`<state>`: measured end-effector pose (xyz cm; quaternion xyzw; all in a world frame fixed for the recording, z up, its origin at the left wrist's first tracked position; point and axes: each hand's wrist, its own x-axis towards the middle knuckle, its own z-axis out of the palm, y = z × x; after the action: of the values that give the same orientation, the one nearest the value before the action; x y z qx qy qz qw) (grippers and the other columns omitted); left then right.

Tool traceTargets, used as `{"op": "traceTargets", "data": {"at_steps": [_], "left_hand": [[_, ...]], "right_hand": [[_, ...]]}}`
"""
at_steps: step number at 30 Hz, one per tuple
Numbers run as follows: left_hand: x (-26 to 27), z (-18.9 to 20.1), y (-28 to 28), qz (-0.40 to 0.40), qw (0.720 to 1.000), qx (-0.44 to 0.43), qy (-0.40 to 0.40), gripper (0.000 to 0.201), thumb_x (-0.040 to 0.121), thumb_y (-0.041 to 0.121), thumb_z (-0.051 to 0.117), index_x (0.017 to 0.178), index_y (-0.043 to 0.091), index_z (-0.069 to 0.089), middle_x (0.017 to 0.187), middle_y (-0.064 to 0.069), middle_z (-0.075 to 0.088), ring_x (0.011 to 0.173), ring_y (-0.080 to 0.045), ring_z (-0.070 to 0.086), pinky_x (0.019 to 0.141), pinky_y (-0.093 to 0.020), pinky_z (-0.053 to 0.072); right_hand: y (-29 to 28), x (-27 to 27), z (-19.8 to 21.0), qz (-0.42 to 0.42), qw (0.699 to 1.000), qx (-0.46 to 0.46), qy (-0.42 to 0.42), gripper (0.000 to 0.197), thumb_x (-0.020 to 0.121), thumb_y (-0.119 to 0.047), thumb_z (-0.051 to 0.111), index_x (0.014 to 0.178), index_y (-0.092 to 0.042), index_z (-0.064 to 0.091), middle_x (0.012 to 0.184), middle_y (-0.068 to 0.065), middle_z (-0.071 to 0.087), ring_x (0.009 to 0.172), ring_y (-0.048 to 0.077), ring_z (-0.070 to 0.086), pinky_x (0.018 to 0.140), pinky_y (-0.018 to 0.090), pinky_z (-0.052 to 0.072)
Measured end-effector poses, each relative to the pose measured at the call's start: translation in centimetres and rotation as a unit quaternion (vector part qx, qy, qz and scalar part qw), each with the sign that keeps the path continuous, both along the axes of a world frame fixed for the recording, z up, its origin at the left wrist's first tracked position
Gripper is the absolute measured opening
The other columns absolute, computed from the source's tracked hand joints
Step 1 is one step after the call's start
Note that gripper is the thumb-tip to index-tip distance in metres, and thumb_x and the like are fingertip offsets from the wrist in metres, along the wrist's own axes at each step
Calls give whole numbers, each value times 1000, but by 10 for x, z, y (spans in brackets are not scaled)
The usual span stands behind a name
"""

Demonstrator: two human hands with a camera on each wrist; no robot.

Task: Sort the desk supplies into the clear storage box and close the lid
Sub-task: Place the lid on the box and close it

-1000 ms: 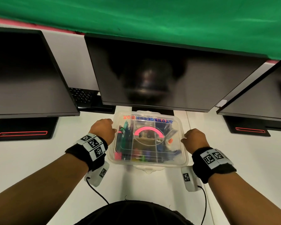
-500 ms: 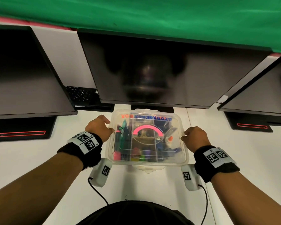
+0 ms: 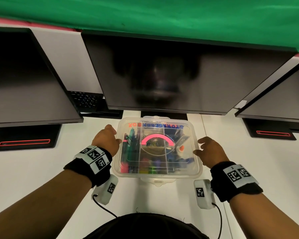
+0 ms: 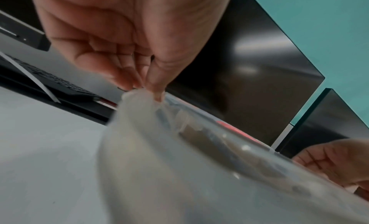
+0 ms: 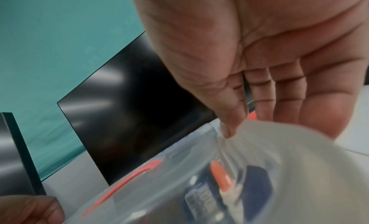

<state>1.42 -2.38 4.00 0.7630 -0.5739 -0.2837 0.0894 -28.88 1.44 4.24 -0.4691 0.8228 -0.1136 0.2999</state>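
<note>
The clear storage box [image 3: 158, 175] sits on the white desk in front of me with its lid down and its pink handle [image 3: 157, 138] flat on top. Pens, markers and small supplies show through the lid. My left hand [image 3: 109, 140] is at the box's left side. In the left wrist view this hand [image 4: 143, 88] pinches the rim of the box [image 4: 179, 164] between thumb and fingertips. My right hand [image 3: 211, 152] hovers at the right side, fingers loose and spread. In the right wrist view only its thumb tip [image 5: 229, 132] touches the box's rim [image 5: 259, 148].
Three dark monitors stand close behind the box, the middle one [image 3: 171, 75] just beyond its far edge. A black keyboard [image 3: 86, 100] lies behind on the left. Monitor bases [image 3: 24, 142] [image 3: 273, 133] flank the box. White desk [image 3: 41, 169] lies bare at both sides.
My right hand has loosened from the box's right side and its fingers have spread. My left hand has slid slightly back along the left rim. The box has stayed put.
</note>
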Motion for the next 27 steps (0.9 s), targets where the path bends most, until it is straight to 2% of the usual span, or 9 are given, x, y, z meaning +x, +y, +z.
{"op": "traceTargets", "data": {"at_steps": [2, 8, 15, 17, 19, 20, 22, 24, 27], "left_hand": [[1, 0, -1, 15, 1000, 6, 5, 40, 85, 25, 64, 116, 7, 47, 111, -11, 64, 104, -28, 59, 81, -32, 44], [-1, 1, 0, -1, 1000, -7, -23, 48, 86, 21, 63, 125, 8, 39, 107, -13, 65, 101, -30, 60, 81, -34, 46], [-2, 1, 1, -18, 1000, 6, -19, 45, 88, 19, 59, 127, 12, 36, 105, -14, 65, 97, -31, 60, 79, -35, 48], [-9, 10, 2, -69, 995, 1, -74, 47, 89, 18, 55, 130, 11, 34, 118, -16, 55, 108, -32, 54, 86, -39, 47], [-21, 22, -3, -130, 979, -66, -144, 49, 88, 19, 54, 133, 14, 34, 130, -14, 43, 118, -31, 45, 93, -41, 46], [-29, 26, -7, -168, 966, -115, -158, 50, 87, 20, 54, 134, 15, 35, 134, -12, 39, 122, -30, 41, 97, -41, 45], [-46, 30, -17, -261, 941, -161, -142, 51, 88, 25, 52, 136, 18, 37, 142, -7, 34, 130, -27, 33, 106, -40, 38], [-63, 29, -27, -336, 924, -131, -125, 58, 88, 34, 53, 140, 18, 33, 148, -4, 29, 138, -23, 25, 113, -39, 29], [-79, 23, -42, -402, 899, -84, -150, 73, 86, 43, 57, 145, 15, 24, 154, -4, 22, 144, -22, 15, 118, -37, 20]], "right_hand": [[-1, 0, 0, -10, 1000, 10, -19, 38, 83, -14, 68, 117, -10, 52, 99, 9, 63, 94, 31, 64, 86, 44, 55], [-2, -2, -1, -9, 1000, 7, -20, 34, 82, -14, 68, 113, -10, 55, 103, 16, 68, 88, 33, 67, 83, 44, 57], [-1, 0, 0, 13, 1000, 18, 3, 35, 85, -16, 65, 117, -9, 53, 112, 16, 65, 101, 33, 64, 91, 41, 53], [2, 2, 4, 60, 996, 32, 62, 38, 89, -19, 59, 124, -10, 49, 118, 14, 62, 108, 30, 60, 93, 33, 49], [11, 8, 8, 130, 983, -19, 125, 45, 90, -22, 56, 133, -13, 45, 130, 11, 53, 118, 28, 52, 99, 32, 42], [17, 13, 10, 178, 973, -67, 132, 50, 89, -28, 57, 136, -16, 44, 136, 7, 47, 124, 27, 46, 104, 32, 38], [29, 26, 12, 305, 939, -117, 107, 65, 83, -51, 53, 139, -21, 41, 145, 1, 38, 135, 23, 33, 114, 34, 30], [38, 39, 8, 418, 899, -92, 94, 88, 70, -73, 39, 144, -25, 32, 153, -3, 27, 145, 21, 17, 120, 42, 18], [44, 54, -7, 481, 865, -82, 122, 101, 65, -81, 43, 148, -27, 20, 157, -5, 18, 148, 21, 3, 120, 49, -2]]}}
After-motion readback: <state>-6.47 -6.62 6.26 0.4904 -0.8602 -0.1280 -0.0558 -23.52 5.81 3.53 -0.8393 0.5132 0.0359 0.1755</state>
